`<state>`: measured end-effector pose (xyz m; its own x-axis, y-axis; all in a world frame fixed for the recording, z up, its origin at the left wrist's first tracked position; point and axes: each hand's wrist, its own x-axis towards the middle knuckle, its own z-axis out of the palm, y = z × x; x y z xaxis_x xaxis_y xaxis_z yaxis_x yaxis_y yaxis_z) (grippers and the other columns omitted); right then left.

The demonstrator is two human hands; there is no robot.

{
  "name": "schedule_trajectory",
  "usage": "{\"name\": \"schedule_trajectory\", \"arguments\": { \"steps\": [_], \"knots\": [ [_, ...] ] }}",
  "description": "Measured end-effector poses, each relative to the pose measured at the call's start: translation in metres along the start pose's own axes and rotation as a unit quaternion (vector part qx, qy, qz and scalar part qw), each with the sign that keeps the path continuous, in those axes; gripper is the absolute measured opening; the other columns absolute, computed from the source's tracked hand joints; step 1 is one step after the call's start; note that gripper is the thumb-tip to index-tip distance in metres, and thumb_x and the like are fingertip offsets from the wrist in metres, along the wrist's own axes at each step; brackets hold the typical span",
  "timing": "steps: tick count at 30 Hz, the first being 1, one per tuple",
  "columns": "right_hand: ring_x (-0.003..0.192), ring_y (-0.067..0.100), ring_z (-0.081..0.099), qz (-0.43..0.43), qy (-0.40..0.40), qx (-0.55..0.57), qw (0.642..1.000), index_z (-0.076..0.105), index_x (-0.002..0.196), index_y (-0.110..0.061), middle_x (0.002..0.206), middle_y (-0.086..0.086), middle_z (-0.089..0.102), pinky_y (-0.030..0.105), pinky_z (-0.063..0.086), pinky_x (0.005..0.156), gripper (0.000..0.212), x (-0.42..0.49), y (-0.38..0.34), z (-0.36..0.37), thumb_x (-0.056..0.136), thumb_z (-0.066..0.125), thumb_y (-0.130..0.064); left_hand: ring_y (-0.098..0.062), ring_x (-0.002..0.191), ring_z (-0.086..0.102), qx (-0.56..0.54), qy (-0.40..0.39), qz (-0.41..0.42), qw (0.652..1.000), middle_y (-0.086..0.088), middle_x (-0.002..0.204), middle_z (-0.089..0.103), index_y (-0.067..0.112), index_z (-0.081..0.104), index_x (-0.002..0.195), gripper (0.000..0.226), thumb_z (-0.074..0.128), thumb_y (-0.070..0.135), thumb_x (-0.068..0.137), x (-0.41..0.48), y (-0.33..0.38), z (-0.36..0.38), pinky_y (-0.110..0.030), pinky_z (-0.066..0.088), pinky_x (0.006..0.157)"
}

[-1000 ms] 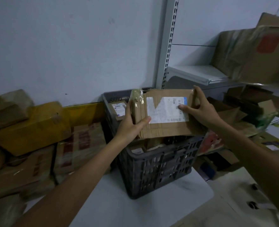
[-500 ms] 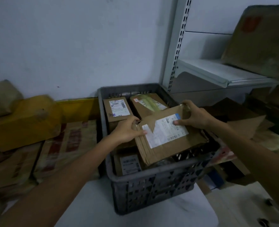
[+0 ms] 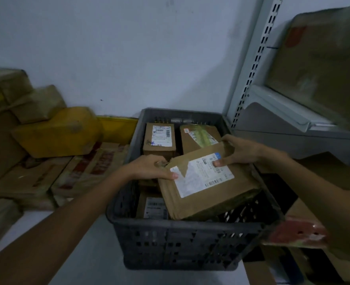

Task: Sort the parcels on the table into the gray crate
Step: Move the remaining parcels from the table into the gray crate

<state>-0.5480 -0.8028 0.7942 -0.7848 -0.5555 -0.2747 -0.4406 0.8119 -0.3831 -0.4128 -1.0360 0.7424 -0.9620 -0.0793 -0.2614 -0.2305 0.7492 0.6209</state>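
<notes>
A flat brown parcel (image 3: 207, 194) with a torn white label lies tilted inside the gray crate (image 3: 182, 241), on top of other parcels. My left hand (image 3: 149, 167) grips its left edge, thumb on the label. My right hand (image 3: 238, 151) holds its far right corner, thumb pressed on the label. Behind it in the crate stand a small labelled box (image 3: 159, 140) and a brown parcel with green tape (image 3: 198, 138). A third labelled parcel (image 3: 153, 206) shows below, at the crate's front left.
Brown and yellow parcels (image 3: 52, 134) are piled on the white table (image 3: 87, 258) left of the crate. A metal shelf (image 3: 283, 108) with a large carton stands at the right. More cartons and a red-printed box (image 3: 299, 233) lie at the lower right.
Both hands have lowered the flat parcel from above the crate down into it, onto the parcels inside. The view has tipped downward and closer.
</notes>
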Motion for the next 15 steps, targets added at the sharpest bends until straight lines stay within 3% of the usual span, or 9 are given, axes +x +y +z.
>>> {"name": "schedule_trajectory", "arguments": {
  "steps": [4, 7, 11, 13, 15],
  "knots": [
    [0.126, 0.025, 0.045, -0.029, 0.029, -0.022, 0.999, 0.031, 0.142, -0.024, 0.142, 0.004, 0.044, 0.033, 0.037, 0.1, 0.088, -0.006, 0.001, -0.001, 0.07, 0.073, -0.053, -0.01, 0.105, 0.047, 0.008, 0.016, -0.004, 1.0, 0.003, 0.129, 0.051, 0.024, 0.052, 0.126, 0.054, 0.062, 0.052, 0.081, -0.006, 0.004, -0.001, -0.023, 0.037, 0.085],
    [0.124, 0.026, 0.045, -0.073, 0.101, -0.012, 0.992, 0.034, 0.14, -0.027, 0.14, 0.003, 0.045, 0.03, 0.037, 0.094, 0.084, -0.016, -0.004, -0.012, 0.07, 0.075, -0.048, -0.015, 0.115, 0.048, -0.042, 0.085, 0.001, 0.995, 0.003, 0.132, 0.05, 0.031, 0.053, 0.123, 0.051, 0.061, 0.054, 0.079, -0.01, 0.006, -0.008, -0.026, 0.038, 0.088],
    [0.129, 0.029, 0.042, -0.143, 0.26, 0.058, 0.953, 0.025, 0.145, -0.033, 0.142, 0.007, 0.045, 0.033, 0.036, 0.098, 0.094, -0.008, -0.018, -0.032, 0.069, 0.081, -0.038, -0.01, 0.089, 0.055, -0.117, 0.194, 0.032, 0.974, -0.002, 0.11, 0.06, 0.031, 0.056, 0.104, 0.027, 0.061, 0.047, 0.083, -0.008, 0.017, -0.014, -0.024, 0.043, 0.071],
    [0.132, 0.031, 0.038, -0.124, 0.331, 0.073, 0.933, 0.016, 0.149, -0.03, 0.144, 0.013, 0.04, 0.036, 0.035, 0.1, 0.097, 0.006, -0.021, -0.033, 0.074, 0.078, -0.036, -0.006, 0.079, 0.054, -0.141, 0.245, 0.019, 0.959, -0.001, 0.105, 0.061, 0.025, 0.057, 0.106, 0.026, 0.057, 0.044, 0.087, 0.002, 0.03, -0.007, -0.02, 0.043, 0.063],
    [0.138, 0.035, 0.026, -0.044, 0.346, 0.024, 0.937, 0.01, 0.15, -0.026, 0.151, 0.017, 0.023, 0.046, 0.029, 0.108, 0.09, 0.022, -0.017, -0.025, 0.082, 0.066, -0.045, -0.011, 0.081, 0.057, -0.216, 0.279, -0.031, 0.935, -0.002, 0.108, 0.061, 0.02, 0.056, 0.1, 0.024, 0.051, 0.042, 0.091, 0.016, 0.041, 0.007, -0.027, 0.051, 0.068]
  ]
}}
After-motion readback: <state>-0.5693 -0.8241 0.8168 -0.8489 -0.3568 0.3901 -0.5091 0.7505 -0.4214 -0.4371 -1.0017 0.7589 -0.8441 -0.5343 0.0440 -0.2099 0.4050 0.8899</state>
